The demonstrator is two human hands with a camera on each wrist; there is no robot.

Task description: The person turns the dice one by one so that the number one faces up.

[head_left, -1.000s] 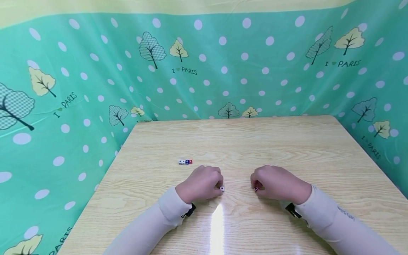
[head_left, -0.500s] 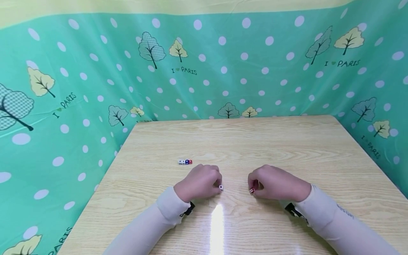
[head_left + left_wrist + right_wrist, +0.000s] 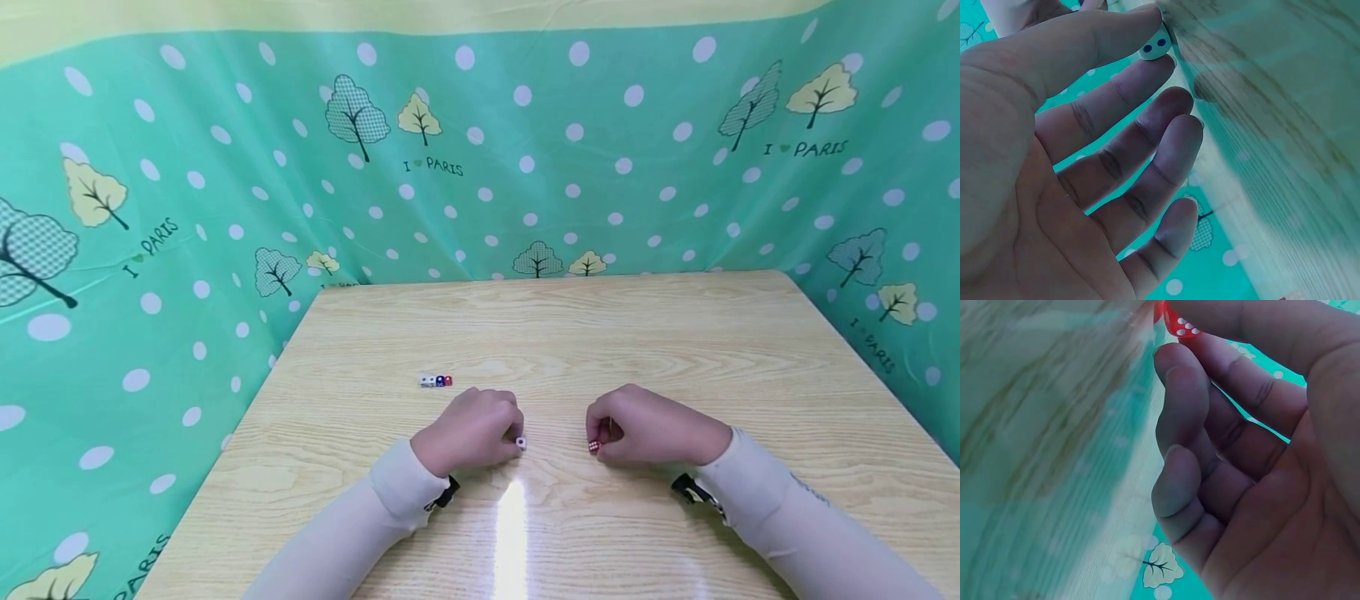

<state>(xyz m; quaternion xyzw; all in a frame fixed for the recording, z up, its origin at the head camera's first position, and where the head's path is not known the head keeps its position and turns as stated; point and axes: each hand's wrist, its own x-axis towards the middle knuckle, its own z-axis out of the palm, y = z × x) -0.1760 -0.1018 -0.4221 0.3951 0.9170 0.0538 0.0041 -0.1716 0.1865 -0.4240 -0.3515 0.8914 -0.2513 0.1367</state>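
Note:
Between thumb and index finger, my left hand pinches a white die close over the table. In the left wrist view two dark pips show on one face of that white die. Across a short gap to the right, my right hand pinches a red die with white pips. The right wrist view shows the red die at the thumb tip, its upper part cut off by the frame. The other fingers of both hands are bent loosely toward the palm.
Beyond my left hand, a short row of several dice stands on the wooden table: white dice, a blue die and a red one at the right end. A green patterned cloth hangs around the table.
My right hand has moved slightly left with the red die, which has turned so that more pips show. The left hand and the row of dice have stayed almost still.

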